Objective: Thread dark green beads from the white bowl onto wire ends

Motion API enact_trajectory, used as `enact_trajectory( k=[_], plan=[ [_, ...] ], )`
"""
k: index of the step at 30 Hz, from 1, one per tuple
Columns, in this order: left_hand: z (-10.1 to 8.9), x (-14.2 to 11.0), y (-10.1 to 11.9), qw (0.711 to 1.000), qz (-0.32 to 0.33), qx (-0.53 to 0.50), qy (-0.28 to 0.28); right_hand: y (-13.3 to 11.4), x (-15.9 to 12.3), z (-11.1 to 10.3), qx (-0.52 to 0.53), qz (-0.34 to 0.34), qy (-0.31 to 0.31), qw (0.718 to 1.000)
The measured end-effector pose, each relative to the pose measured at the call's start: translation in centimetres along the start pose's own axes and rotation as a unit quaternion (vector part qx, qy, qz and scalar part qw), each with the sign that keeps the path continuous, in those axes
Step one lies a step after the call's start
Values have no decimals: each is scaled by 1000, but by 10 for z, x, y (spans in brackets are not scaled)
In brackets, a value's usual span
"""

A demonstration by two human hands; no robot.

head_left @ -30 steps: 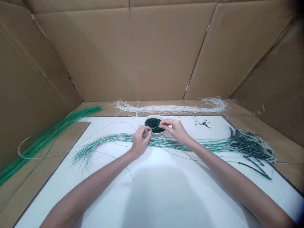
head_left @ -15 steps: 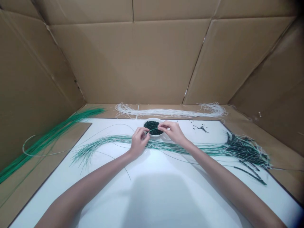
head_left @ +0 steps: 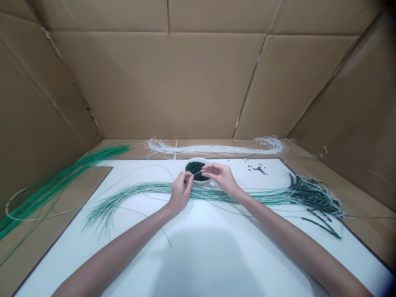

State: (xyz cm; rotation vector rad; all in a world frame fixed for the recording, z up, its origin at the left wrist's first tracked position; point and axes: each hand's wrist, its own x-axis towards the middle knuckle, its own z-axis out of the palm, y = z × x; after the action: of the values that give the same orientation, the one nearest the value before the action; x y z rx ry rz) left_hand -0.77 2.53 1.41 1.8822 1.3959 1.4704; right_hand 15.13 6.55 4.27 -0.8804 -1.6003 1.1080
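My left hand [head_left: 182,190] is closed in a pinch on a thin green strand [head_left: 197,173]. The fingertips of my right hand [head_left: 221,178] pinch the same strand a short way along, its other fingers extended together. Whether a bead sits in the right fingertips is too small to make out. Just beyond and below the fingers stands a white bowl [head_left: 201,159] filled with small dark green beads [head_left: 194,166]. Under both wrists runs a long bundle of green and white strands [head_left: 136,189], whose right end carries dark beaded lengths [head_left: 312,194].
Loose dark beads [head_left: 259,169] lie right of the bowl. A white strand bundle [head_left: 216,147] rests along the back, and a bright green one [head_left: 62,187] at left. Cardboard walls [head_left: 185,82] enclose the back and sides of the white board [head_left: 198,255].
The view has shifted slightly. My hands have come a little closer together along the strand, with less of it showing between them, and the right fingers are straighter.
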Motion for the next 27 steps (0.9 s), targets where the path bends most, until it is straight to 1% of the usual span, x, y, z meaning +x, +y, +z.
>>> enact_trajectory(
  k=[3,6,9,12,16,19,23,27],
  plan=[
    [0,0,0,1000,-11,1,-8,0,0,1,39,26,0,999],
    [-1,1,1,1000,-1,2,-4,0,-1,2,68,41,-11,997],
    [-1,1,1,1000,14,-1,-7,3,-1,2,84,44,-9,995],
    [-1,1,0,1000,28,2,-4,6,-1,2,72,21,-9,997],
    [-1,0,-1,999,50,7,16,5,-1,0,29,-3,-16,999],
    [-1,-1,-1,997,72,8,25,3,-1,0,32,-4,-20,999],
    [-1,-1,-2,995,90,9,28,3,-1,1,73,16,-27,997],
    [0,-2,-4,995,100,8,20,3,-1,1,57,11,-31,998]
  ],
)
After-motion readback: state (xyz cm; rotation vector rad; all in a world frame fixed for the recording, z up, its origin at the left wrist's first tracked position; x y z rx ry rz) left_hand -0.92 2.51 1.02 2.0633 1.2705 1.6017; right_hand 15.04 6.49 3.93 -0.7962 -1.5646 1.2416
